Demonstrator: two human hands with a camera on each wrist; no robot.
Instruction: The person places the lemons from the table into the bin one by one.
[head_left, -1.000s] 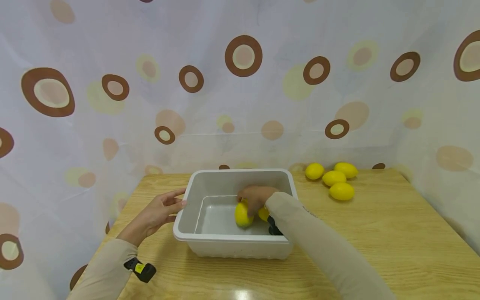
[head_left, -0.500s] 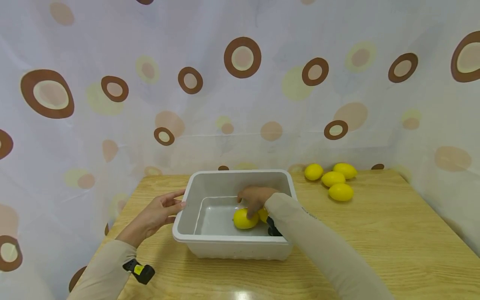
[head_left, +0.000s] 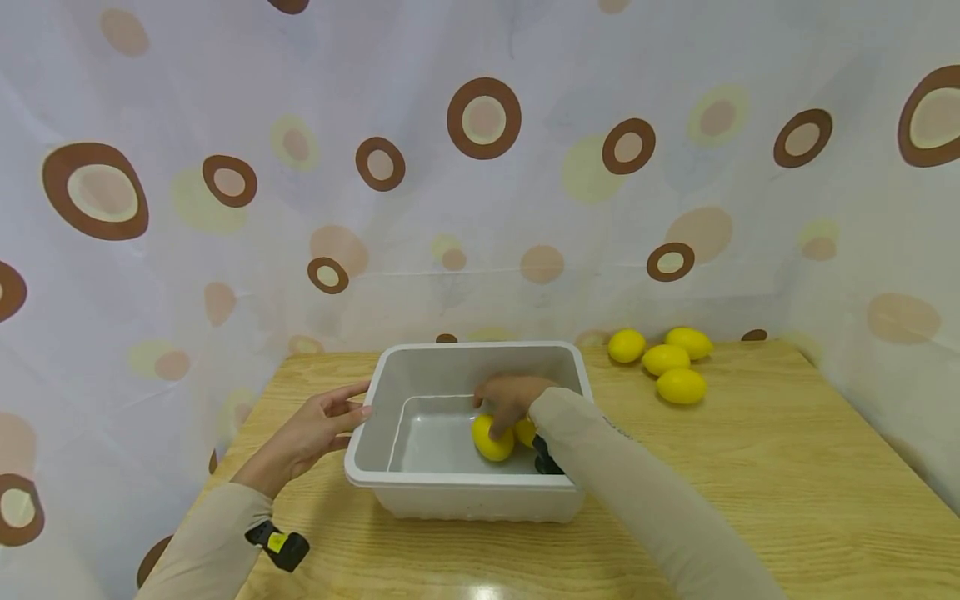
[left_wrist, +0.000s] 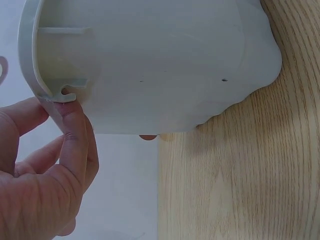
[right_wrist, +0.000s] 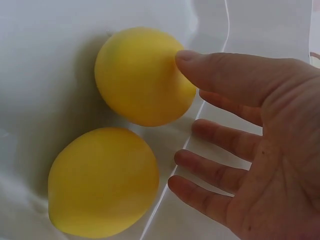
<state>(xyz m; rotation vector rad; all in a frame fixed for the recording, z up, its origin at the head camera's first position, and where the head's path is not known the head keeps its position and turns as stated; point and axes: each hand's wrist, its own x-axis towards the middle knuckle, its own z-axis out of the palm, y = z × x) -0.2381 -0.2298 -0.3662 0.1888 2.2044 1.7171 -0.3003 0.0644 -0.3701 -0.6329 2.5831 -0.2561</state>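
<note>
A white plastic basin [head_left: 465, 492] stands on the table. At its left rim my left hand [head_left: 318, 429] pinches the edge between thumb and fingers; the left wrist view shows fingers [left_wrist: 75, 140] under the rim. My right hand [head_left: 513, 396] reaches down inside the basin. Its thumb touches the upper lemon [right_wrist: 140, 75] in the right wrist view, while the other fingers are spread and apart from the fruit. Beside it lies a second lemon [right_wrist: 102, 182]. In the head view, that second lemon is partly hidden by the right hand and wrist.
Several lemons [head_left: 681, 387] lie grouped on the wooden table [head_left: 787, 467] to the right of the basin, near the back. A patterned curtain [head_left: 480, 208] hangs behind the table. A black band with a camera [head_left: 277, 546] sits on the left wrist.
The lemon under the right thumb has turned within the basin, from upright to lying sideways and then to a slant. Both hands have stayed nearly in place.
</note>
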